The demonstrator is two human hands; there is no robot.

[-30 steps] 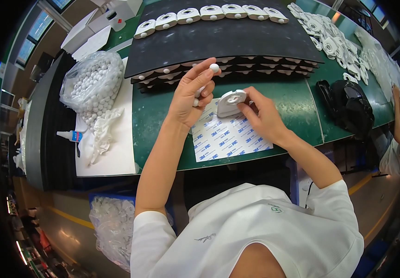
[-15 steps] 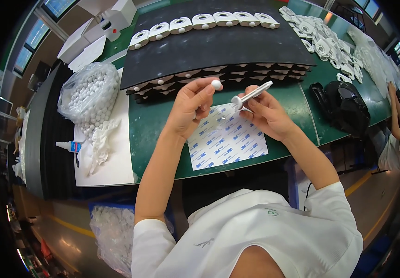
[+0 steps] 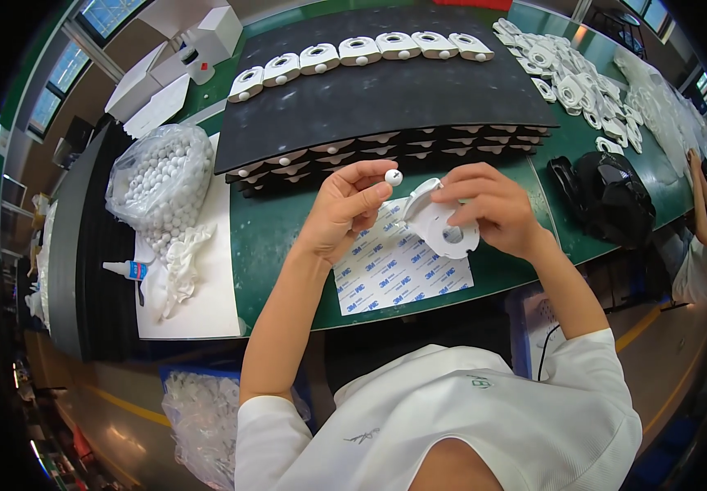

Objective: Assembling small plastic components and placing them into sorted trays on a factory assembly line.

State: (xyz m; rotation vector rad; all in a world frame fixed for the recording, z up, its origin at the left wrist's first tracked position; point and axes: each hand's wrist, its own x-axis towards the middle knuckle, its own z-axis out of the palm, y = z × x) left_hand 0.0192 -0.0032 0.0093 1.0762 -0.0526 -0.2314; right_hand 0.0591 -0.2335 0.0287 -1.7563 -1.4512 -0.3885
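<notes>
Between the thumb and fingers of my left hand [image 3: 345,206] is a small white ball [image 3: 394,177], a dark mark on the side that shows. Closed on a white plastic housing [image 3: 430,226], my right hand [image 3: 497,206] keeps it tilted just right of the ball; a round hole shows in its flat face. Ball and housing are close but apart. Beneath both hands lies a white sheet with blue print [image 3: 403,274]. Part of the housing is hidden behind the right fingers.
A row of similar white housings [image 3: 318,58] stands on stacked black foam sheets [image 3: 386,98]. At the left are a bag of white balls [image 3: 161,176], a glue bottle [image 3: 127,269] and a crumpled white glove [image 3: 180,266]. Loose housings [image 3: 570,82] and a black bag [image 3: 607,196] lie right.
My right hand has turned the housing from edge-on to face-on, its hole now showing. In my left fingers the ball has rolled round, bringing its dark mark into sight.
</notes>
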